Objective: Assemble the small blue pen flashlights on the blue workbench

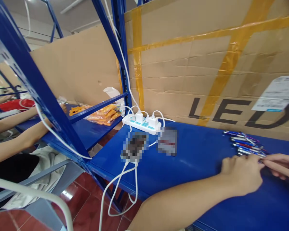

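Several pens (247,143) with blue, red and silver barrels lie side by side in a row on the blue shelf top (195,160), at the right. Just in front of them is my left hand (242,175), its back towards me and its fingers curled under; what they hold is hidden. My right hand (281,165) comes in from the right edge and meets the left. Its thumb and fingers pinch the dark end of what looks like a pen, close to the left hand's knuckles.
A white power strip (144,124) with chargers and two blurred phone-like objects (167,141) sit left of centre. White cables (136,186) hang over the front edge. Blue uprights (38,80), a cardboard wall (183,70), bagged orange items (106,114) and another person's arms (26,139) are around.
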Tool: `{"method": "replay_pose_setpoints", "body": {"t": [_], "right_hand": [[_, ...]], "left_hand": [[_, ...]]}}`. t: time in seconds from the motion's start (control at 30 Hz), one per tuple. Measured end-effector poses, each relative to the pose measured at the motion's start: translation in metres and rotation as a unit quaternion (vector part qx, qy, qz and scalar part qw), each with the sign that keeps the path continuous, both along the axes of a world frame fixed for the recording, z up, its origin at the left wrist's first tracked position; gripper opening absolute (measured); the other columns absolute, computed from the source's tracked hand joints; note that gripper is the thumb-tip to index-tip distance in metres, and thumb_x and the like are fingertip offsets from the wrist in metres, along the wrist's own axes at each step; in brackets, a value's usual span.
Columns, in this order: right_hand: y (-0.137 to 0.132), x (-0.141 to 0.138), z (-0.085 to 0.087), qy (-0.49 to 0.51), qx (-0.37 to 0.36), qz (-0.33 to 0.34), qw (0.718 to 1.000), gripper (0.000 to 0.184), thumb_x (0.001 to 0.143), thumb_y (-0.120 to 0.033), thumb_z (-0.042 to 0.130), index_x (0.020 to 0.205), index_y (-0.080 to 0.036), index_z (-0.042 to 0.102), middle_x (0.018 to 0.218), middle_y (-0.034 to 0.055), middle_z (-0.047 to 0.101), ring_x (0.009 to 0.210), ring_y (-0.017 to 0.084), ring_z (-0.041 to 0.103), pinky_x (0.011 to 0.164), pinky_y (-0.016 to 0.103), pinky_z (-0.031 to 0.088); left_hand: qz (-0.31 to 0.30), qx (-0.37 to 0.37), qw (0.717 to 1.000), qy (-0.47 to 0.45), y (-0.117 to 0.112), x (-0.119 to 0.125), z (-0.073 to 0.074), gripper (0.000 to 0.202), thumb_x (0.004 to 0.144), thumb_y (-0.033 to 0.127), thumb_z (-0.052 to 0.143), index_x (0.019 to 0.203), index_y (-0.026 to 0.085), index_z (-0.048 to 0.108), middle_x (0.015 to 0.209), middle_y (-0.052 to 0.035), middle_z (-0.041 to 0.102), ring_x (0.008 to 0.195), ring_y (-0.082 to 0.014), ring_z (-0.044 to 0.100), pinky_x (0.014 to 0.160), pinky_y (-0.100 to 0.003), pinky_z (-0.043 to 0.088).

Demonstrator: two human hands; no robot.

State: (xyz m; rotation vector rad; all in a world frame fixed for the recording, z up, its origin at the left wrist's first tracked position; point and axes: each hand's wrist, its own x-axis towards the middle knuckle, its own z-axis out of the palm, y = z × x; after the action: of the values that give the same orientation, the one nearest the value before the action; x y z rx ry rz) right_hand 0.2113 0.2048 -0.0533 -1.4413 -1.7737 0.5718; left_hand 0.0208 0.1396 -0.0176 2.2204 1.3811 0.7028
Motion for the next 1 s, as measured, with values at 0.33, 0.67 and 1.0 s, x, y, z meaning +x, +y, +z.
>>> {"method": "replay_pose_setpoints", "body": {"t": [0.33, 0.67, 1.0], "right_hand": [[-0.033, -0.022, 0.044, -0.014, 0.019, 0.13, 0.991, 0.06, 0.063, -0.07, 0.063, 0.074, -0.011, 0.066, 0.075, 0.0106, 0.061, 0.054, 0.015, 0.054, 0.051, 0.026, 0.044], [-0.025, -0.004, 0.032, -0.093, 0.075, 0.194, 0.974, 0.039, 0.077, -0.053, 0.056, 0.084, -0.017, 0.07, 0.084, 0.0049, 0.062, 0.059, 0.013, 0.055, 0.056, 0.023, 0.044], [-0.026, -0.001, 0.03, -0.134, 0.095, 0.192, 0.968, 0.02, 0.08, -0.036, 0.057, 0.087, -0.021, 0.07, 0.088, 0.0013, 0.063, 0.06, 0.01, 0.055, 0.055, 0.019, 0.041]], "left_hand": [[0.026, 0.096, 0.992, 0.082, 0.01, 0.002, -0.003, 0.025, 0.093, 0.027, 0.039, 0.106, 0.014, 0.057, 0.11, -0.0088, 0.054, 0.105, -0.0246, 0.046, 0.089, -0.039, 0.035], [0.039, 0.093, 0.99, 0.102, 0.007, 0.004, -0.004, 0.022, 0.09, 0.029, 0.047, 0.102, 0.018, 0.062, 0.104, -0.0059, 0.054, 0.103, -0.0216, 0.044, 0.086, -0.034, 0.034], [0.054, 0.109, 0.988, 0.097, 0.001, 0.002, -0.003, 0.017, 0.086, 0.028, 0.053, 0.097, 0.019, 0.063, 0.1, -0.0039, 0.057, 0.101, -0.0205, 0.046, 0.086, -0.034, 0.032]]}}
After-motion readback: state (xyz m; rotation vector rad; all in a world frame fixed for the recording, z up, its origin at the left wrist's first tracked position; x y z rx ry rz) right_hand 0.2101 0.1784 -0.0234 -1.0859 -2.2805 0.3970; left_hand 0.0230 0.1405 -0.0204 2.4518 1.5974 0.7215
